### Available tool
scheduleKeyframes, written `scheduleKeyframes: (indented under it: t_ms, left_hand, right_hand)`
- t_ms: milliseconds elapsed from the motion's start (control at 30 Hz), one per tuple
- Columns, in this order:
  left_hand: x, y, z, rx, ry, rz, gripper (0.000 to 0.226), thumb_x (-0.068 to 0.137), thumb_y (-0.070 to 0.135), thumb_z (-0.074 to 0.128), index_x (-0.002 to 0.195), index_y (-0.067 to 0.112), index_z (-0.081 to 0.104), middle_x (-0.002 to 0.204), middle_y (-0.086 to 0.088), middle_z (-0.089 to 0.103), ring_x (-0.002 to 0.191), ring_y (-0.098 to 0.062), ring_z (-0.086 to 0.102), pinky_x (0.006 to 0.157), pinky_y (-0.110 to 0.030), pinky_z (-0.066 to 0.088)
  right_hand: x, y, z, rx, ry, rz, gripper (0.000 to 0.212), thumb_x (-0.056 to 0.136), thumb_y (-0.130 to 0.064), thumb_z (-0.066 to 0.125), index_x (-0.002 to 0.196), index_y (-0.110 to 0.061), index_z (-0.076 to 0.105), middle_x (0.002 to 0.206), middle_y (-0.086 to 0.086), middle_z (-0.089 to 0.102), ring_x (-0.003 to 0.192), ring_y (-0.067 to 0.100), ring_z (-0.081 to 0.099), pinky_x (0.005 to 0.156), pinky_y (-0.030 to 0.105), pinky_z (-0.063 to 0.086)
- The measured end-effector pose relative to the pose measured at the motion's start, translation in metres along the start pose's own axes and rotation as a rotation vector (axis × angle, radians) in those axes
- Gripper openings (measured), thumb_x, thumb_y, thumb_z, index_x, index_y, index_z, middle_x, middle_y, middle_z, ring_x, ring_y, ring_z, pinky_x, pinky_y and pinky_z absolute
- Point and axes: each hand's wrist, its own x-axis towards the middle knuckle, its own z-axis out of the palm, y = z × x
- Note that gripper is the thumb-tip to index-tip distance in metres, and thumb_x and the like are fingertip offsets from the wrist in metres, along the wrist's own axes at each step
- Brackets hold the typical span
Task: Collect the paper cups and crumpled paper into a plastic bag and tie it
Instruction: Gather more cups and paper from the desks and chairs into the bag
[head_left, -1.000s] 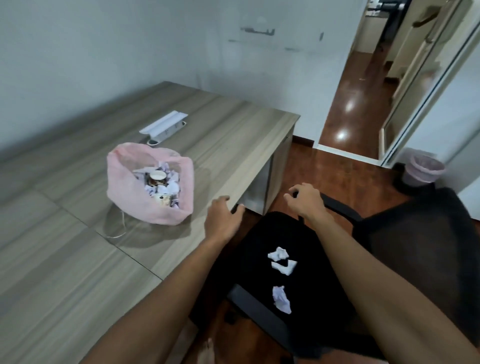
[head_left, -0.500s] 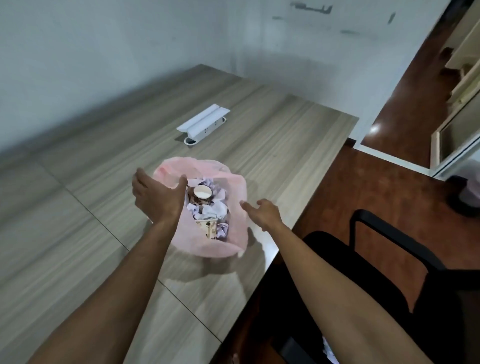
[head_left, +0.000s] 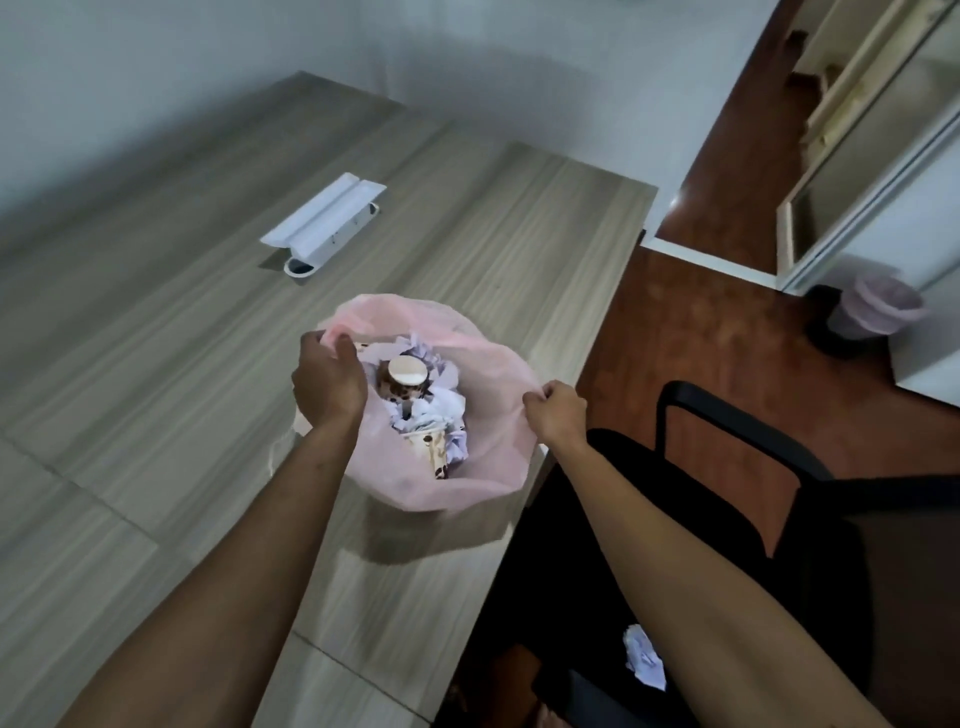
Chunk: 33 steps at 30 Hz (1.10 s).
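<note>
A pink plastic bag (head_left: 483, 467) sits open on the wooden desk (head_left: 182, 364) near its right edge. Inside lie paper cups (head_left: 402, 376) with brown patterns and several balls of crumpled paper (head_left: 441, 405). My left hand (head_left: 327, 379) pinches the bag's left rim. The bag's right rim is gripped in my right hand (head_left: 556, 408). One more crumpled paper (head_left: 644, 657) lies on the black chair seat, partly hidden behind my right forearm.
A white cable box (head_left: 324, 218) lies on the desk behind the bag. The black office chair (head_left: 727, 441) stands right of the desk on a dark wood floor. A lined waste bin (head_left: 878, 306) stands by the doorway at right.
Both hands moved from the chair to the bag and closed on its left and right rims. The view turned from the chair toward the desk.
</note>
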Motion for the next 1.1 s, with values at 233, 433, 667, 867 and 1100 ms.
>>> scheduleKeyframes:
  t_ms: [233,433,667,867,1100]
  left_hand:
    - [-0.029,0.039,0.054,-0.06,-0.105,0.092,0.034,0.098,0.032,0.049,0.118,0.006,0.057,0.117,-0.018,0.065,0.107,-0.037,0.059,0.083,-0.036,0.043]
    - [-0.056,0.039,0.071,0.0,-0.14,0.1,0.069,0.073,0.044,0.079,0.124,0.007,0.05,0.128,-0.014,0.054,0.117,-0.033,0.052,0.091,-0.039,0.043]
    - [-0.086,0.017,0.083,0.008,-0.032,0.075,0.061,0.076,0.045,0.076,0.12,0.013,0.047,0.12,-0.009,0.062,0.108,-0.035,0.058,0.085,-0.044,0.049]
    - [-0.085,0.012,0.094,0.005,0.047,0.086,0.053,0.078,0.036,0.072,0.119,0.01,0.049,0.114,-0.009,0.066,0.102,-0.032,0.062,0.081,-0.036,0.045]
    - [-0.09,0.006,0.102,-0.033,0.075,0.114,0.053,0.081,0.041,0.07,0.12,0.01,0.051,0.107,0.0,0.063,0.092,-0.023,0.058,0.069,-0.022,0.035]
  right_hand:
    - [0.009,0.044,-0.055,0.065,0.167,0.051,0.02,0.082,-0.028,0.052,0.067,-0.015,0.052,0.076,0.007,0.061,0.081,0.028,0.05,0.067,0.029,0.034]
    - [0.004,0.078,-0.069,0.102,0.163,0.042,0.018,0.083,-0.032,0.053,0.073,-0.018,0.057,0.078,0.001,0.064,0.083,0.023,0.056,0.07,0.03,0.039]
    - [0.006,0.129,-0.067,0.305,0.215,0.089,0.052,0.087,-0.07,0.035,0.09,-0.024,0.06,0.089,-0.004,0.066,0.084,0.019,0.063,0.079,0.036,0.048]
    - [0.015,0.235,-0.033,0.01,0.044,0.309,0.046,0.092,-0.053,0.045,0.119,-0.017,0.055,0.12,0.012,0.06,0.109,0.032,0.056,0.09,0.04,0.047]
    - [0.038,0.306,0.002,-0.374,-0.148,0.275,0.068,0.086,-0.04,0.064,0.145,-0.022,0.038,0.14,0.017,0.046,0.128,0.035,0.044,0.109,0.039,0.035]
